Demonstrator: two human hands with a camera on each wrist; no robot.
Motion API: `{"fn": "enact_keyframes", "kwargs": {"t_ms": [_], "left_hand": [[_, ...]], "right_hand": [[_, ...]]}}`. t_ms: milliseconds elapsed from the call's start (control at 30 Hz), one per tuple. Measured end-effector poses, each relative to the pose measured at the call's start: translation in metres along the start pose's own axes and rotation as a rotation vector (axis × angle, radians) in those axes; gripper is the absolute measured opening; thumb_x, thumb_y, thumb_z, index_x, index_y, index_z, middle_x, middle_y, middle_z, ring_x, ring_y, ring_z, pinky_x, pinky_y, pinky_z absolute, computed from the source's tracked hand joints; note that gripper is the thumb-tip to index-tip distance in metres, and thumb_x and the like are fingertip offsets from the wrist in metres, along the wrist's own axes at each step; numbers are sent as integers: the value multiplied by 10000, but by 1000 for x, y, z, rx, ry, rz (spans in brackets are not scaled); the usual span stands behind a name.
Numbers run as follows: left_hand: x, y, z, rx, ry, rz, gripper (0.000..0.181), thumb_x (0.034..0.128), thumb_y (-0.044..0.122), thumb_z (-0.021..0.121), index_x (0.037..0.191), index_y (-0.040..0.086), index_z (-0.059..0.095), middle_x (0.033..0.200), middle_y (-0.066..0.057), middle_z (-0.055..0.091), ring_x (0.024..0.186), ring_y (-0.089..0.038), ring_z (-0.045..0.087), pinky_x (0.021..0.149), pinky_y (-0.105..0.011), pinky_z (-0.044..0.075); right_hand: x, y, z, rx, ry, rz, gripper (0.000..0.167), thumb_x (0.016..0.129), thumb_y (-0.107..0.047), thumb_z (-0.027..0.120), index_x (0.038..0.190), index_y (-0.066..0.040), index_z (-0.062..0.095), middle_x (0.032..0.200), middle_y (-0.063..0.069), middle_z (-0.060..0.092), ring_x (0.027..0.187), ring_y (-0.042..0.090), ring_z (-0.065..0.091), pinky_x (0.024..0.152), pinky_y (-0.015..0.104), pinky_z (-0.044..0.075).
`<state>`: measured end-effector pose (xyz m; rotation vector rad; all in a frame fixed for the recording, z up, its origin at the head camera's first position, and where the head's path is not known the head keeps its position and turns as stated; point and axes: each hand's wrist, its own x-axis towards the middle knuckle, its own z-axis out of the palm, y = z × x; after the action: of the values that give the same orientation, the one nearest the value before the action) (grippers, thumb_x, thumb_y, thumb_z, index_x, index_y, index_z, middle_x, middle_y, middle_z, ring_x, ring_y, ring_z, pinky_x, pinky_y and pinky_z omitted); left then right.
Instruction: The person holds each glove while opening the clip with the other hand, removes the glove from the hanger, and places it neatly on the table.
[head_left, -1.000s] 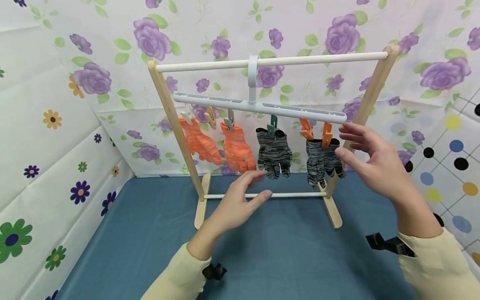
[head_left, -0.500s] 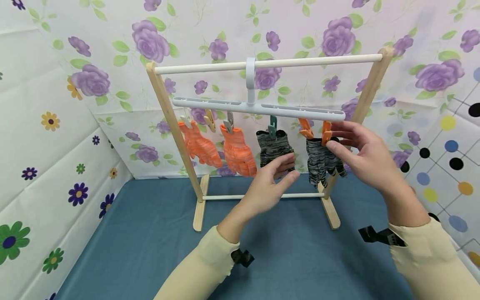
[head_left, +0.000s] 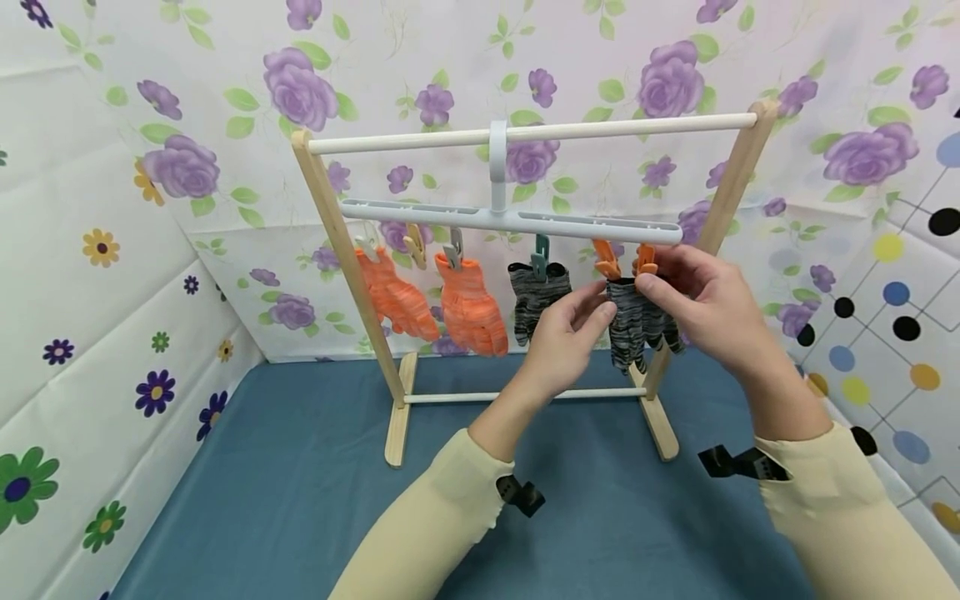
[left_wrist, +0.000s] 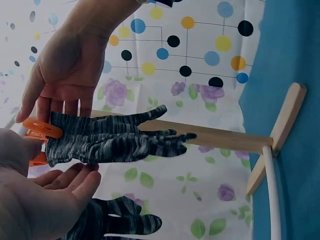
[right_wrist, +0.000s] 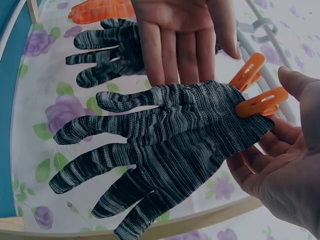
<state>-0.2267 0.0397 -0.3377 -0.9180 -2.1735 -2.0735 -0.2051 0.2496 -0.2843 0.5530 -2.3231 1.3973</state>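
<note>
A grey-and-black striped knit glove (right_wrist: pixel 175 130) hangs from two orange clothespins (right_wrist: pixel 262 102) under the right end of a pale grey hanger (head_left: pixel 585 225). My right hand (head_left: pixel 712 308) is at the glove's right side, fingers behind its cuff. Its thumb stands apart from the nearer clothespin in the right wrist view. My left hand (head_left: pixel 562 342) is at the glove's left edge, its fairly straight fingers reaching to the fabric. A second striped glove (head_left: pixel 536 300) hangs from a green clothespin (head_left: pixel 540 257), partly hidden by my left hand.
Two orange gloves (head_left: pixel 471 308) hang further left from light clothespins. A tan clothespin (head_left: pixel 415 246) hangs between them. The hanger hooks over the white rod (head_left: pixel 637 128) of a wooden rack (head_left: pixel 330 217), which stands on a blue cloth (head_left: pixel 300 467).
My left hand has moved right and up, past the second striped glove to the one with orange clothespins. My right hand has moved left to that glove's cuff.
</note>
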Motion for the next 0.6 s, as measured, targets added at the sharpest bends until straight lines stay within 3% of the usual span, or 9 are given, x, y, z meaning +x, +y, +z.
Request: {"fn": "enact_keyframes", "kwargs": {"t_ms": [200, 600], "left_hand": [[8, 0, 5, -85, 54, -53, 479, 1117, 207, 599, 1547, 10, 520, 1466, -141, 606, 1291, -157, 628, 985, -266, 554], [12, 1, 12, -87, 124, -92, 386, 1068, 185, 688, 1407, 0, 664, 1218, -84, 728, 1044, -130, 699, 885, -283, 590]], "right_hand": [[0, 0, 1, 32, 16, 1, 327, 1086, -172, 650, 1361, 3, 661, 1125, 70, 688, 903, 218, 623, 786, 188, 539], [-2, -4, 3, 81, 52, 11, 356, 1101, -184, 623, 1388, 23, 660, 1179, 96, 713, 1000, 189, 648, 871, 188, 547]]}}
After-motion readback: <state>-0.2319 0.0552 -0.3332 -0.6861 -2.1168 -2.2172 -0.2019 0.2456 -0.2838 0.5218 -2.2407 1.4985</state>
